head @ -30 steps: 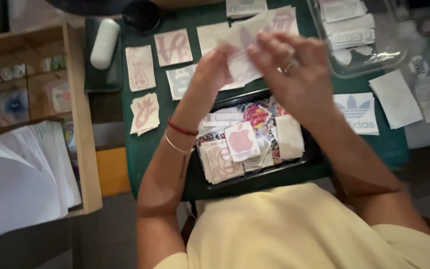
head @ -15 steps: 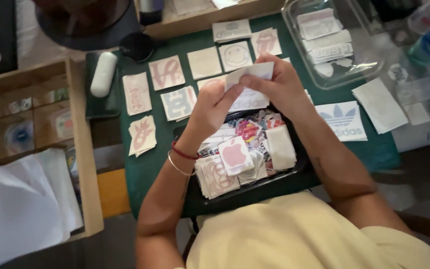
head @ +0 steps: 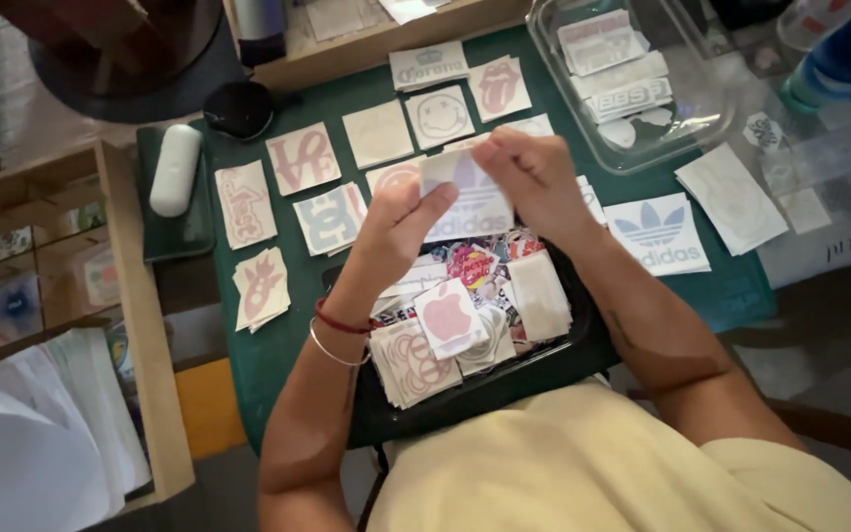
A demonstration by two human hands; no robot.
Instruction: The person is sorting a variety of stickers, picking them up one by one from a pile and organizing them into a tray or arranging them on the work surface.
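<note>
Both hands pinch one white sticker sheet (head: 467, 197) above the black tray (head: 583, 340).
Left hand (head: 401, 222) grips at 8 o'clock, right hand (head: 534, 177) at 2; opposed pulling could tear it.

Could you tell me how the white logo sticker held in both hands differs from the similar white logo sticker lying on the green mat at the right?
The held white logo sticker is raised above the black tray, pinched by the left hand and right hand, which cover its edges. The white logo sticker on the green mat lies flat, untouched and fully visible. The held one looks greyer. Both are white rectangles with a pale blue-grey three-leaf logo.
</note>
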